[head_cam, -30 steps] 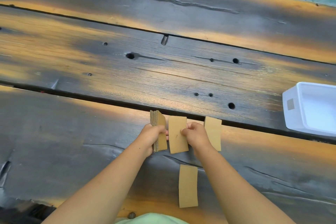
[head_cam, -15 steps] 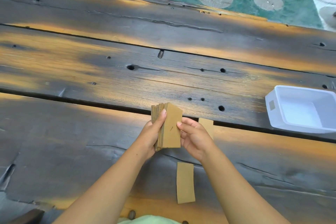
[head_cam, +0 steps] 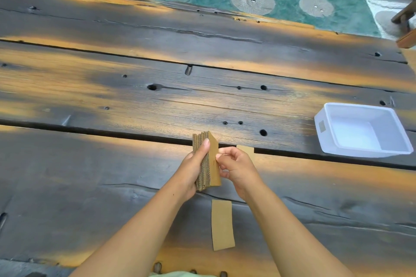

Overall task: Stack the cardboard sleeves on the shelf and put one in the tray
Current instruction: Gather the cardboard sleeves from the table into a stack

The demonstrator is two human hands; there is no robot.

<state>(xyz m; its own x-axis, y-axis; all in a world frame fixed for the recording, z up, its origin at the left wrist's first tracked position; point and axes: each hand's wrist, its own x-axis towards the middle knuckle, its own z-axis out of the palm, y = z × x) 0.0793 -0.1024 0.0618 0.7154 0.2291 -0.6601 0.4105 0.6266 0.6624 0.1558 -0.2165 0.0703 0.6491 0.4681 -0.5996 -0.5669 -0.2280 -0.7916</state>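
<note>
Over a dark, charred-looking wooden table (head_cam: pixel 112 175), the left hand (head_cam: pixel 191 171) holds a stack of cardboard sleeves (head_cam: pixel 206 161) on edge, its thumb pressed across the corrugated side and its fingers wrapped round the far face. The right hand (head_cam: pixel 236 170) is curled against the stack's flat front sleeve, its fingers (head_cam: pixel 222 156) pinching that sleeve's right edge. One loose sleeve (head_cam: pixel 222 225) lies flat on the table below the hands, between the forearms. Another sleeve (head_cam: pixel 246 149) peeks out just behind the right hand (mostly hidden by it). A white plastic tray (head_cam: pixel 324 126) sits well apart to the right, nothing visible inside.
</note>
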